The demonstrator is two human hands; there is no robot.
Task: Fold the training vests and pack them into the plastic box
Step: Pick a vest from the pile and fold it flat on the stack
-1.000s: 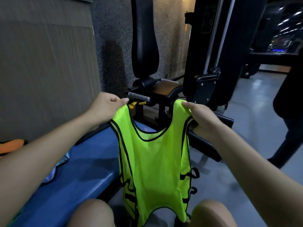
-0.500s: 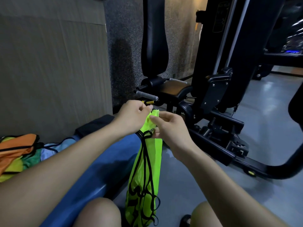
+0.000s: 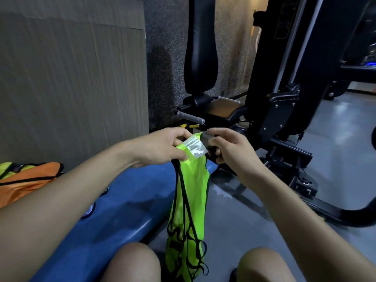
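Note:
A neon-yellow training vest (image 3: 190,202) with black trim hangs folded lengthwise between my knees, its white label showing at the top. My left hand (image 3: 162,147) pinches its top edge on the left side. My right hand (image 3: 227,148) holds the same top edge from the right, fingers curled. An orange vest (image 3: 26,180) lies in a heap at the far left, with a yellow one (image 3: 6,166) behind it. No plastic box is in view.
I sit beside a blue padded bench (image 3: 122,202) that runs along a grey wall (image 3: 71,88). A black gym machine (image 3: 274,110) with seat, handles and a floor frame stands just ahead and to the right. Grey floor (image 3: 335,149) stretches right.
One second ago the vest hung spread wide between both hands. My hands came together, doubling it lengthwise, and now its white label is turned up at the top.

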